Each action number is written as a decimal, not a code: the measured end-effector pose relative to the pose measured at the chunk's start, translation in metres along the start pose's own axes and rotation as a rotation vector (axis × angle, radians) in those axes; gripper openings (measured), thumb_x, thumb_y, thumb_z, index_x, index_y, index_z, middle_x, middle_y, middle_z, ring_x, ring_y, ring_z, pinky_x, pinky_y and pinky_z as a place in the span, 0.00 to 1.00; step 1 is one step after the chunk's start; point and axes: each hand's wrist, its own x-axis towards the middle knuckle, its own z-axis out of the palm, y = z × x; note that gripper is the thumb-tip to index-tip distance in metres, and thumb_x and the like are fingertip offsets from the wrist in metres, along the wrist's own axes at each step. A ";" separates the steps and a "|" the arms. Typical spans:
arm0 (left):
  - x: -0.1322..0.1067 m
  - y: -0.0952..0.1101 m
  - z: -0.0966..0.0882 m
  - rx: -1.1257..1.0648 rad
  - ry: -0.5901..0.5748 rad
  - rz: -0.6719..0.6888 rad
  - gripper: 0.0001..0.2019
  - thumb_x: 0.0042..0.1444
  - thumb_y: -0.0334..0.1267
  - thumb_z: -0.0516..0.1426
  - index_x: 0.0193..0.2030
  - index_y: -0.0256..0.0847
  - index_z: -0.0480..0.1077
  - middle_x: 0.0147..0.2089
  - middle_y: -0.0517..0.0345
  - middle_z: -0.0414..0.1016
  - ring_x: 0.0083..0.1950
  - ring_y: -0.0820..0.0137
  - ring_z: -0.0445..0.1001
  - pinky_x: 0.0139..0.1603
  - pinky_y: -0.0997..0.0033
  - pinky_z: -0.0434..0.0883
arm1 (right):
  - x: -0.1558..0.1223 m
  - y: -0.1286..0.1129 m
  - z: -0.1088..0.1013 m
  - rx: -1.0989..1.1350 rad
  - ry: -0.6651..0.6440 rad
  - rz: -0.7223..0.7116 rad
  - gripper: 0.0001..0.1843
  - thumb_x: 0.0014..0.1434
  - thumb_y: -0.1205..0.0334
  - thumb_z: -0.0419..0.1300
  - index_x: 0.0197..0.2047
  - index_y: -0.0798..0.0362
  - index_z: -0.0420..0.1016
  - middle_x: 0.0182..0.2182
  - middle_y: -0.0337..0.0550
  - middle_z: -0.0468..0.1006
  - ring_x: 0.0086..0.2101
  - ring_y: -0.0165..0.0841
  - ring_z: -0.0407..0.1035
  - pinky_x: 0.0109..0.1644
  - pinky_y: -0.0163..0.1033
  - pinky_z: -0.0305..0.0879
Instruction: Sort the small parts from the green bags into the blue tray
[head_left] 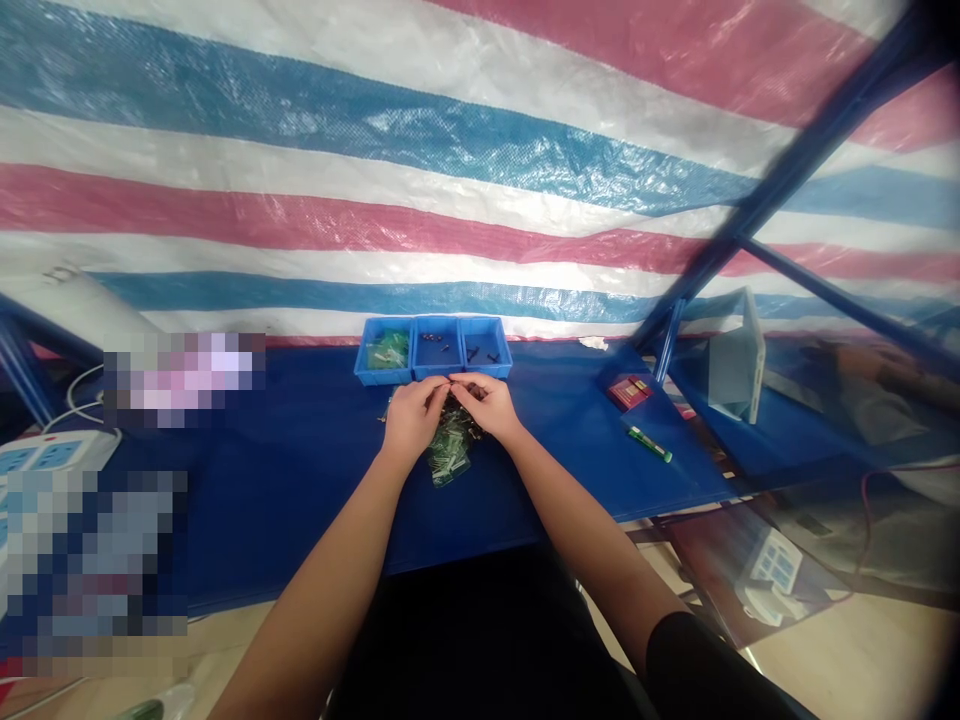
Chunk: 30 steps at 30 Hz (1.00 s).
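Note:
My left hand [411,418] and my right hand [491,405] meet fingertip to fingertip just in front of the blue bins. Both are closed in a pinch; whatever lies between the fingertips is too small to make out. Under and between them is a heap of small dark and metallic parts [474,428], partly hidden by the hands. Nearer to me lies a flat pile of small green and clear pieces [448,460], perhaps in plastic film.
Three joined blue bins [439,372] stand behind my hands: green pieces in the left one, small dark parts in the others. At right lie a red box [628,391] and a green tube [649,443]. A white power strip [67,455] is at left. Blue metal posts [750,205] frame the table.

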 end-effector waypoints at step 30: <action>0.000 -0.003 0.002 0.010 0.004 0.045 0.13 0.68 0.43 0.49 0.47 0.43 0.72 0.45 0.55 0.79 0.44 0.64 0.75 0.47 0.63 0.65 | 0.000 -0.001 0.002 0.178 -0.026 0.086 0.18 0.55 0.49 0.66 0.44 0.51 0.82 0.37 0.44 0.83 0.36 0.36 0.77 0.45 0.42 0.75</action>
